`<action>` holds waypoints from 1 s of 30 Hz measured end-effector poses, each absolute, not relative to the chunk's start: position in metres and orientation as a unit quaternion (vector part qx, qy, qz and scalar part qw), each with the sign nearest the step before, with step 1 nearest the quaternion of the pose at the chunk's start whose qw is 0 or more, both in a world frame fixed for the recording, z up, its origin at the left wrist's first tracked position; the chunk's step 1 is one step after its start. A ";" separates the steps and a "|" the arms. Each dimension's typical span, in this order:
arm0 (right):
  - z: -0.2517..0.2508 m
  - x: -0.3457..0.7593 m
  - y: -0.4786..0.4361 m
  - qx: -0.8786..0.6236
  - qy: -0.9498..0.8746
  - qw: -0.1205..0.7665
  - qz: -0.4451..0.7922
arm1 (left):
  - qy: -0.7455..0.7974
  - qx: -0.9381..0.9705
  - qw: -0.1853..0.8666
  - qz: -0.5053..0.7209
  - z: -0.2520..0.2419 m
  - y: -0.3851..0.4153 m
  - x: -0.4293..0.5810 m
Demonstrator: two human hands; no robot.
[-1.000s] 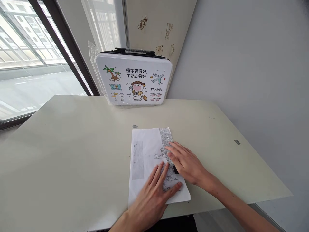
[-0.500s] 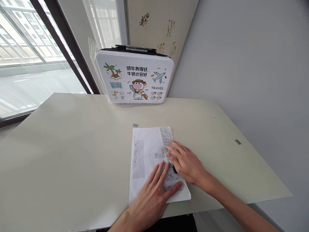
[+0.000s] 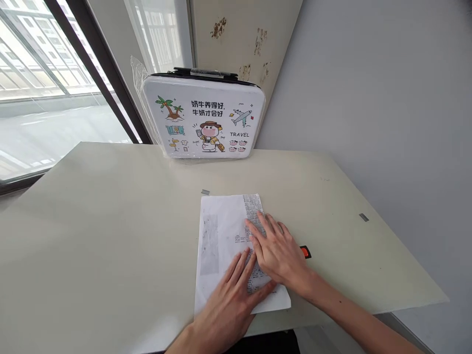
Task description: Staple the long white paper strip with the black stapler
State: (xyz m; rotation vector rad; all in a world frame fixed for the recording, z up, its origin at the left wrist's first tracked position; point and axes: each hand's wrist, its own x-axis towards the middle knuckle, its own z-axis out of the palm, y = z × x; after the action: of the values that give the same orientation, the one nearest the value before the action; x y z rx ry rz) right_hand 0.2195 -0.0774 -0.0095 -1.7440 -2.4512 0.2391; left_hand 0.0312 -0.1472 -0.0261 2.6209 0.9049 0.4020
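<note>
White printed sheets [image 3: 226, 209] lie stacked on the table, with a grey picture at the left and a densely printed grid strip [image 3: 251, 201] along the upper right edge. My left hand [image 3: 236, 295] rests flat on the lower part of the sheets, fingers outstretched and thumb spread to the right. My right hand [image 3: 278, 250] lies over the right edge with its fingers stretched across the printed strip, its near side against my left fingers. A small black object with an orange patch [image 3: 305, 252] pokes out beyond the right hand; most of it is hidden.
A white cartoon-printed case [image 3: 208, 115] in clear plastic stands upright at the back of the pale table [image 3: 129, 236]. Small grey pieces lie on the tabletop, one above the sheets [image 3: 205, 192] and another at the right [image 3: 364, 217]. A grey wall borders the right side.
My right hand has shifted slightly left and turned over the strip. The black part under it is covered, and an orange-and-black end shows at its right. My left hand stays put.
</note>
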 end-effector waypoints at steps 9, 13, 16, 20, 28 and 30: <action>0.008 0.279 -0.095 -0.475 -0.824 0.176 0.255 | 0.332 0.918 0.181 0.118 -0.021 -0.151 0.015; -0.001 0.302 -0.108 -0.451 -0.846 0.173 0.226 | 0.336 0.917 0.176 0.119 -0.015 -0.152 0.004; -0.013 0.324 -0.112 -0.488 -0.830 0.190 0.192 | 0.348 0.916 0.154 0.130 -0.012 -0.147 -0.016; -0.027 0.360 -0.117 -0.551 -0.788 0.237 0.141 | 0.416 0.895 0.086 0.136 -0.016 -0.135 -0.065; -0.013 0.390 -0.138 -0.723 -0.613 0.275 0.160 | 0.378 0.919 0.044 0.097 -0.015 -0.131 -0.080; -0.004 0.386 -0.141 -0.740 -0.582 0.291 0.170 | 0.362 0.926 0.048 0.098 -0.015 -0.129 -0.057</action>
State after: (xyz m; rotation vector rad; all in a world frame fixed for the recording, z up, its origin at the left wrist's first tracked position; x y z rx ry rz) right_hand 0.3856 -0.1406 -0.0041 -1.9722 -1.5528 0.4540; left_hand -0.0568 -0.1286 -0.0147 2.8233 1.1048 0.2994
